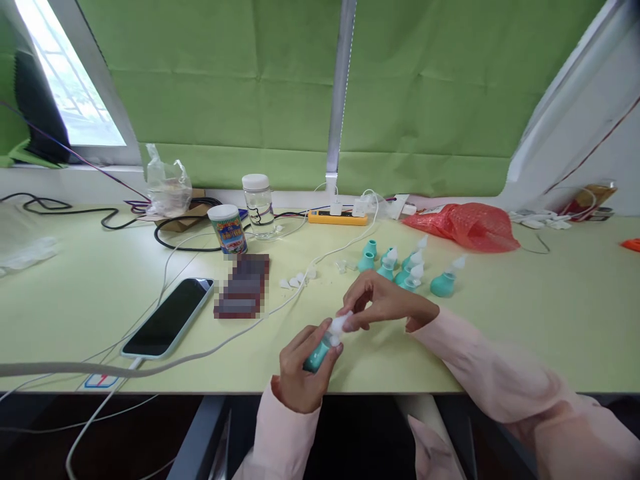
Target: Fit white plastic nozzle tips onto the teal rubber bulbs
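Note:
My left hand (303, 367) is closed around a teal squeeze bulb (316, 358), like a nasal aspirator, above the table's front edge. At the bulb's mouth sits a clear collar (331, 339). My right hand (383, 300) pinches a white nozzle tip (340, 325) against that collar; whether it is seated is hidden by the fingers. Beyond the right hand stand several teal bulbs, some with white tips and some, such as the open-necked bulb (367, 261), without. One tipped bulb (443, 285) stands apart on the right. Several loose white tips (293, 281) lie left of my right hand.
A white cable (260, 320) crosses the table (525, 320) left of my hands. Left of it lie a phone (170, 317) and a blurred dark red object (243, 287). Farther back are a canister (228, 230), a bottle (260, 207), a power strip (320, 217) and a red bag (465, 227).

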`<state>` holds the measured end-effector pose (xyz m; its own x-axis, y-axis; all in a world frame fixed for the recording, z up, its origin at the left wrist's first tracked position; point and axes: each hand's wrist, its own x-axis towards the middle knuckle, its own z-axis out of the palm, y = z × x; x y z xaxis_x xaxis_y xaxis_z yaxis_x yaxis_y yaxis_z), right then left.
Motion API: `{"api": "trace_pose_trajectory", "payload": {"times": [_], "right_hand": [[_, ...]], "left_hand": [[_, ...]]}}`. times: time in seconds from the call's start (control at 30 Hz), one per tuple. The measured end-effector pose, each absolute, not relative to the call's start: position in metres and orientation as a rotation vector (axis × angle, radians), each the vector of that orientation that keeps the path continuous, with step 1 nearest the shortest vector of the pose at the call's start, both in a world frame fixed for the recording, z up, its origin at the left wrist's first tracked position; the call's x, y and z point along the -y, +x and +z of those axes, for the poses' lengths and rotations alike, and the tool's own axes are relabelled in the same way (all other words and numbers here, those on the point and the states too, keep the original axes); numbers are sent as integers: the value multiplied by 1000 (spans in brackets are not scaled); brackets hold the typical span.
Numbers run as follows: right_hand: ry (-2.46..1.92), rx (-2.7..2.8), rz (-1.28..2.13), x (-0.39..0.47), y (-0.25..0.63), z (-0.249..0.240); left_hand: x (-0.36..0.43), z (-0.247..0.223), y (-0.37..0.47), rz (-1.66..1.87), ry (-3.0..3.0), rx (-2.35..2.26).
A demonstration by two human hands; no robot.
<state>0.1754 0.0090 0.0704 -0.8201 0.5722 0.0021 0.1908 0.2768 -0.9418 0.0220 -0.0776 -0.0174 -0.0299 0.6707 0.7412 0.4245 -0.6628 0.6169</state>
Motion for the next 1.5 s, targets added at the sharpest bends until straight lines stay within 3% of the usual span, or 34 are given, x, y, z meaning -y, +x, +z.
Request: {"api": "trace_pose_trajectory", "payload": {"times": [0.13,0.27,0.37,0.47,0.7,1.17,1.37,1.5], "right_hand": [[-715,2056,1260,-23,164,99],[-851,1849,628,-52,154,117],[-1000,1846,153,-78,142,113],[-1246,1931,-67,-105,127,98],[-1474,1960,-11,-150,118,63],[-1482,1945,95,-163,99,46],[-1491,1920,38,-143,101,53],[-1243,2281,27,-107,108,51]], "left_hand": [[76,-23,31,1963,1818,-1393],[77,-24,32,1972,1815,-1392],[78,-21,31,1922,1917,-1381],[78,-20,31,1933,1933,-1389],[79,-17,32,1871,1982,-1429],[80,-20,34,1801,1949,-1433],[81,-19,33,1779,1949,-1447],[81,-18,34,1750,1978,-1455]]}}
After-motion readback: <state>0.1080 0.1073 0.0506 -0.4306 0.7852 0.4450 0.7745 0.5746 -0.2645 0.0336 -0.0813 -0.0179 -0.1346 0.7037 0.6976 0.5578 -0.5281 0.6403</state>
